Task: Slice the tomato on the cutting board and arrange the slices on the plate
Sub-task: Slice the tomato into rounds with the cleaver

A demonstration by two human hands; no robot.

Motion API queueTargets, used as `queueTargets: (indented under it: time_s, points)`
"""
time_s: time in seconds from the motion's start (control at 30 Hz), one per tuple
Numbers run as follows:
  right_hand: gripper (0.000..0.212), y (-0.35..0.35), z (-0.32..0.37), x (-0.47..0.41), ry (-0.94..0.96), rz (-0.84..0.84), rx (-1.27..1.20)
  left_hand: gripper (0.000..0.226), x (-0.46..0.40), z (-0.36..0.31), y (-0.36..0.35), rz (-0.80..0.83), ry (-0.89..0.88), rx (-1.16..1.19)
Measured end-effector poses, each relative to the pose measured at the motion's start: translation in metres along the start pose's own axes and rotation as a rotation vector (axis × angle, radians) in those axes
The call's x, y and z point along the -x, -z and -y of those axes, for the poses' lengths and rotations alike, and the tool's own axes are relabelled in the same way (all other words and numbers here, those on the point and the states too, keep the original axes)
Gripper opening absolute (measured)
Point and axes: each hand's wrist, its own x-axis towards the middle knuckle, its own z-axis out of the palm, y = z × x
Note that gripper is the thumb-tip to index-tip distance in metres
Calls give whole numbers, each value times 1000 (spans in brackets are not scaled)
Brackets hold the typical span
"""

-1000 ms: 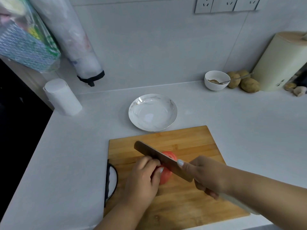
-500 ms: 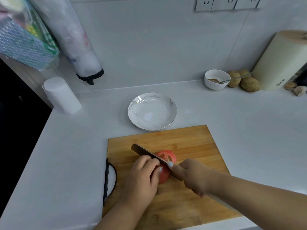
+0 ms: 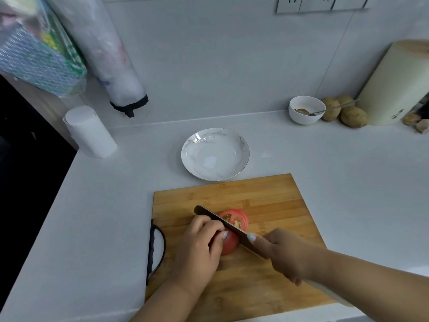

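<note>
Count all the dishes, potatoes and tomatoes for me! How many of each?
Dishes: 2, the plate and the bowl
Potatoes: 3, one, two, three
Tomatoes: 1, the tomato being sliced
Total: 6

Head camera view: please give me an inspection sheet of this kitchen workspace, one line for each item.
Surface: white countertop, wooden cutting board at the front.
Job's things: tomato on the board, partly sliced, slices leaning beyond the knife; plate holds nothing.
Clutter: small bowl with spoon, potatoes, paper roll, cream canister.
Grippers: left hand fingers steady the tomato; right hand grips the knife.
Cables: nothing seen.
Surroundings: tiled wall, sockets, hanging bags.
</note>
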Motion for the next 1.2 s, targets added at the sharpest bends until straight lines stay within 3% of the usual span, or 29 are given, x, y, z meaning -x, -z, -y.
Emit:
queueTargets:
  time_s: [0.17,0.27,0.47,0.67,1.0,1.2]
  points:
    - [72,-5,-7,4,-12,1,-40,15,4,-3,4,28,-86,-47]
    - [61,-3,-4,7,-40,-5,-92,15,9,-7,4,51,-138,-102]
    - [76,11,4,23,-6,1,-118,8,3,-5,1,1,1,-14]
    - [60,26,8,52,12,12,-103,10,3,-7,2,37,40,4]
    - [53,27,17,54,-48,56,-86,12,4,-4,1,56,44,9]
    - [82,23,25,39,21,62,-79,16,5,3,0,44,18,40]
